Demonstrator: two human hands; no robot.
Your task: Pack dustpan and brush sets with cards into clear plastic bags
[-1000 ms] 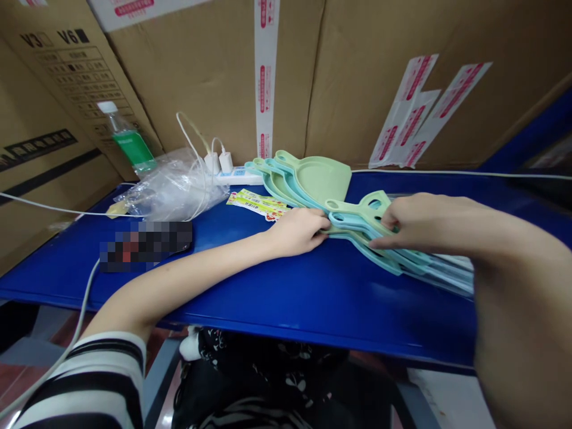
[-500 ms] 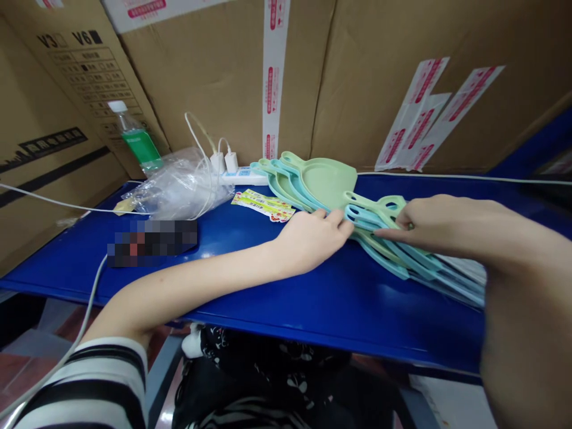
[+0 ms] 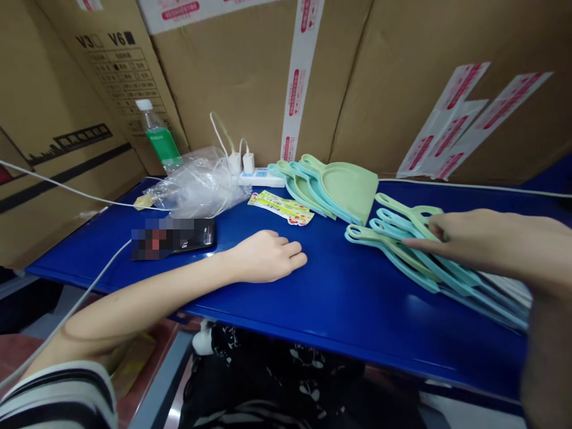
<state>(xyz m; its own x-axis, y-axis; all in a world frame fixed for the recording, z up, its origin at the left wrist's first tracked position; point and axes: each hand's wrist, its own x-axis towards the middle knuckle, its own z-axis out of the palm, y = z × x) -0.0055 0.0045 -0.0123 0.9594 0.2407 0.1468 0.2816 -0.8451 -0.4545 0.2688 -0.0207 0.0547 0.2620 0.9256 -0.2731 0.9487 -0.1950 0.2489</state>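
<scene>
My left hand (image 3: 271, 257) lies knuckles-up on the blue table, its fingers curled in and nothing showing in them. On the right, my right hand (image 3: 465, 235) has its thumb and fingers closed at the top of a fanned pile of dustpans, gripping the uppermost light green dustpan (image 3: 409, 210). Beneath it, pale blue dustpans (image 3: 393, 221) and another green one overlap, handles toward the left. My right hand and wrist hide part of their pans. A second pile, topped by a green dustpan (image 3: 351, 185), lies farther back near the cardboard.
Colourful paper strips (image 3: 281, 207) lie left of the back pile. Behind them are a power strip (image 3: 263, 177) with chargers, a crumpled plastic bag (image 3: 196, 185) and a bottle (image 3: 159, 140). A phone (image 3: 199, 234) with a cable lies left. Large cardboard boxes (image 3: 241, 77) wall the back.
My left hand has come away from the dustpans and moved left onto the table. My right hand stays at the right pile. The view has shifted slightly, so things appear farther right.
</scene>
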